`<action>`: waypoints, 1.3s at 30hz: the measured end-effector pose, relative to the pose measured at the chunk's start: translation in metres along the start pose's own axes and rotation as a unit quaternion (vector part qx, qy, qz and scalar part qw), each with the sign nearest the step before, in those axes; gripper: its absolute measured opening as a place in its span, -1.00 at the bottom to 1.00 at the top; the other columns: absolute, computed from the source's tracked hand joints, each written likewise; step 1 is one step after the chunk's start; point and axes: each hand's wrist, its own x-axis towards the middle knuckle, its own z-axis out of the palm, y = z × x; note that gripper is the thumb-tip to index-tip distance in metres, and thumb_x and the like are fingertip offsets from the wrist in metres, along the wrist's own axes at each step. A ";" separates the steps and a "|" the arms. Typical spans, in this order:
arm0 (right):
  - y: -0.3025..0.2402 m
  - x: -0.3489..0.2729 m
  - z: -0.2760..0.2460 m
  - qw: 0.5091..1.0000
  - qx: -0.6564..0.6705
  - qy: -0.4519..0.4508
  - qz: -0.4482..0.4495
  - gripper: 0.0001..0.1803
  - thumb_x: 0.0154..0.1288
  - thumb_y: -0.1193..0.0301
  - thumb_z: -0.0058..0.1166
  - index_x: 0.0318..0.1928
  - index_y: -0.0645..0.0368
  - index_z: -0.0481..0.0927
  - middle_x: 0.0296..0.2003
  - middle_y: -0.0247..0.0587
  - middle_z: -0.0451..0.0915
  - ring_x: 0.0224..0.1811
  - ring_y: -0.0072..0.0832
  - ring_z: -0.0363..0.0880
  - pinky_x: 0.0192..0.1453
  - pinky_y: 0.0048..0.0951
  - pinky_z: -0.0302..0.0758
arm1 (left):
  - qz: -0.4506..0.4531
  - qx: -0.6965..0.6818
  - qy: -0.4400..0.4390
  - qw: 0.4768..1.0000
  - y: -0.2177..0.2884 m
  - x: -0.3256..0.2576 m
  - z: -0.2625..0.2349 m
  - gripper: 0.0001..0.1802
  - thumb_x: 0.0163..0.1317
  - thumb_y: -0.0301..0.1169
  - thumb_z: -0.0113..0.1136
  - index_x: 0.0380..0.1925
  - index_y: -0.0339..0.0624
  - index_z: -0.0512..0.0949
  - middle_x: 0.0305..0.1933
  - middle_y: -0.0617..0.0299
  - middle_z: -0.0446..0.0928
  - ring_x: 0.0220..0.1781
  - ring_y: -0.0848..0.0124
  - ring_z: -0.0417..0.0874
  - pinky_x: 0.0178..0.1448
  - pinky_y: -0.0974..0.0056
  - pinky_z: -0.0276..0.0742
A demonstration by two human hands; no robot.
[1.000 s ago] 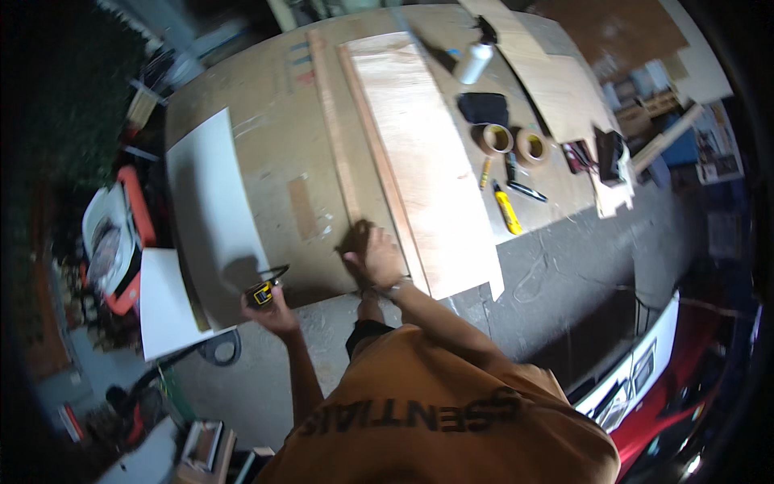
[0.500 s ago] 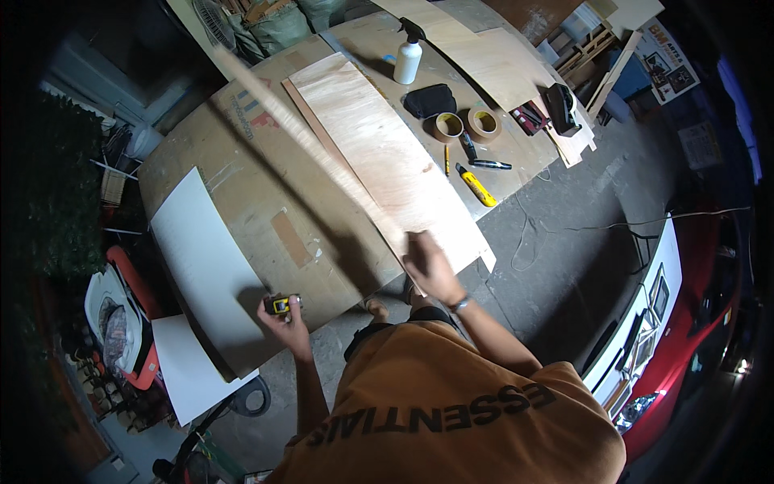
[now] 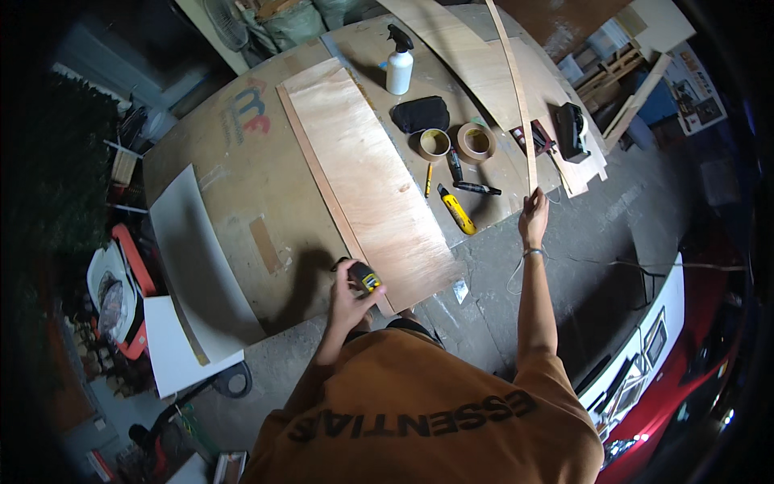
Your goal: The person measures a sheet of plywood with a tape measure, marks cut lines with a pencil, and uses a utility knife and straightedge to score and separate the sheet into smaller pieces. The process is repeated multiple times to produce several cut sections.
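While our right hand [image 3: 534,219] pinches the near end of a long thin wooden strip [image 3: 513,89], the strip runs away from us over the far side of the cardboard-topped bench [image 3: 234,194], well to the right of the plywood panel [image 3: 372,181] that lies flat on it. We judge the strip light but whippy: held at one end it will likely sag and sway, and so narrow a piece could snap if levered, so a grip nearer its middle, or a second hand along its length, would steady it. The right arm is stretched almost straight forward, wrist raised, fingers closed round the strip's end.

Our left hand [image 3: 352,292] is curled shut round a small black and yellow tool [image 3: 365,278] (probably a tape measure, though we cannot be sure), elbow bent, at the near left corner of the plywood panel.

Right of the panel lie a yellow utility knife [image 3: 456,210], dark markers [image 3: 476,188] and two rolls of tape [image 3: 455,143]; beyond them sit a black pouch [image 3: 421,114] and a white spray bottle [image 3: 399,64]. Left of the panel a white sheet [image 3: 197,258] overhangs the bench edge.
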 end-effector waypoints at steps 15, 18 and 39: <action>-0.123 -0.078 -0.051 0.742 0.315 -0.509 -0.303 0.05 0.05 0.21 0.56 0.50 0.20 0.27 0.40 0.10 0.40 0.41 0.01 0.42 0.50 -0.14 0.37 | -0.310 -0.386 -0.024 0.869 0.041 0.028 0.164 -0.45 0.47 -0.04 0.23 0.22 -0.15 0.35 0.02 0.12 0.60 0.03 0.30 0.71 0.13 0.15 0.67; -0.116 -0.082 -0.040 0.809 0.322 -0.446 -0.209 -0.27 0.21 0.36 0.44 0.37 0.15 0.45 0.24 0.05 0.56 0.30 -0.02 0.55 0.37 -0.14 0.48 | -0.330 -0.437 -0.065 0.834 0.042 0.027 0.169 -0.48 0.51 -0.03 0.17 0.21 -0.19 0.39 0.05 0.09 0.57 0.15 0.30 0.64 0.25 0.13 0.60; -0.060 -0.001 0.055 0.966 0.149 -0.195 -0.077 -0.59 0.63 0.20 0.01 -0.25 0.34 0.54 -0.57 -0.17 0.49 -0.52 -0.51 0.42 -0.39 -0.35 0.40 | -0.488 -0.566 0.194 0.636 -0.064 -0.102 0.166 -0.72 0.46 -0.20 0.26 0.05 -0.04 0.56 0.09 0.26 0.62 0.19 0.33 0.60 0.24 0.04 0.50</action>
